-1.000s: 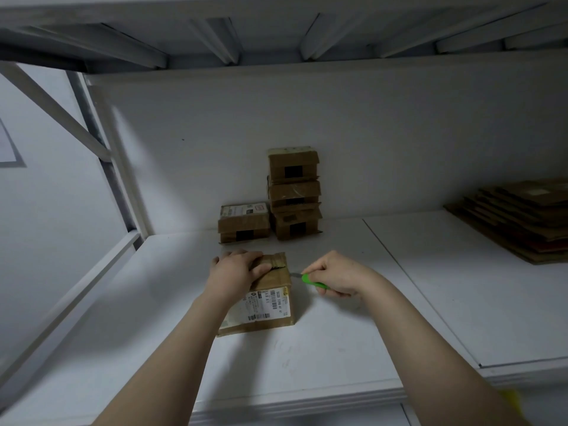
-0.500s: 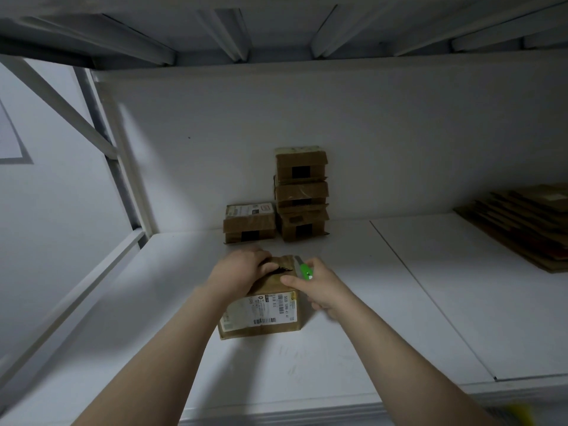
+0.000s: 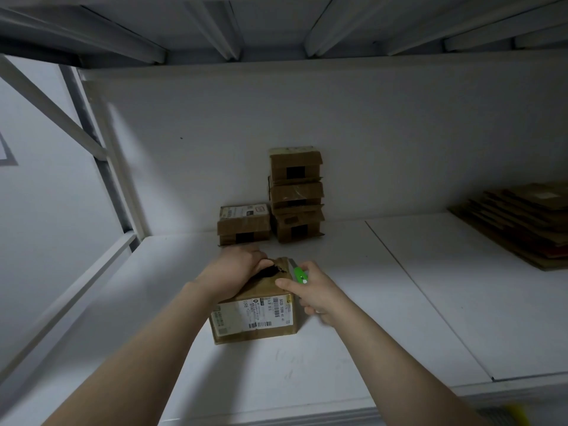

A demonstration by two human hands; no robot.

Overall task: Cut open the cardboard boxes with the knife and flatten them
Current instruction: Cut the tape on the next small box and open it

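1. We see a white shelf (image 3: 430,302) from above, running from the near edge to a white wall (image 3: 368,133) at the back. The ribbed underside of an upper shelf (image 3: 276,26) hangs overhead.
2. At the far right of the shelf lies a pile (image 3: 522,222) of flattened brown cardboard, well apart from everything else.
3. Against the wall, near the middle, a stack (image 3: 296,195) of three small taped cardboard boxes stands upright, one on top of another.
4. In front of us, near the middle of the shelf, sits the box (image 3: 255,312) being worked on. It is brown, and a white printed label (image 3: 255,313) covers the side facing us.
5. Just left of the stack, touching or nearly touching it, sits a lone box (image 3: 244,224) with a white label on top.
6. The left hand (image 3: 236,272) grips the far top edge of the box, fingers curled over it. A dark gap shows in the top beside the fingertips.
7. The right hand (image 3: 313,290) is clenched around a knife, with the thumb resting against the box's top right edge.
8. The knife (image 3: 299,273) has a bright green handle. Its short grey blade points away from us, at the box's far right corner.
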